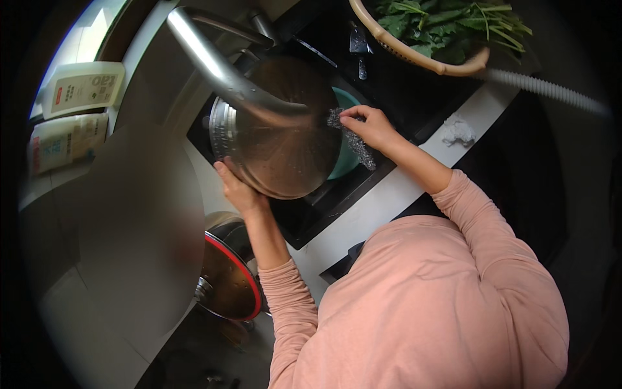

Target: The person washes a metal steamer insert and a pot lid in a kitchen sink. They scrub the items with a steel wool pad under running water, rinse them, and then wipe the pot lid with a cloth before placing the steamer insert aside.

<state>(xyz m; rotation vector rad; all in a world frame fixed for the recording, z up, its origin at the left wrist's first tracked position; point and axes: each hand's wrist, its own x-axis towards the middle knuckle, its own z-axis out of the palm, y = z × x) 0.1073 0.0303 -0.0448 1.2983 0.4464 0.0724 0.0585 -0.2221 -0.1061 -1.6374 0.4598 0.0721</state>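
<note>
My left hand (239, 190) grips the lower left rim of a large round stainless steel pot or basin (291, 160), tilted over the dark sink (291, 228). Between the thumb and fingers of my right hand (370, 125) is a stretched silvery mesh scourer (359, 148), which hangs down by the pot's right edge. Behind it a green plastic basin (346, 165) shows in the sink, partly hidden by the pot. The steel faucet (214, 63) arches above the pot and covers part of it.
Leafy greens (437, 29) lie in a basket with a bamboo rim (413, 57) at the top right, beside a ribbed hose (544, 87). A crumpled white cloth or paper (457, 131) rests on the counter edge. Two bottles or packs (85, 90) stand left; a red-rimmed glass lid (233, 277) is lower left.
</note>
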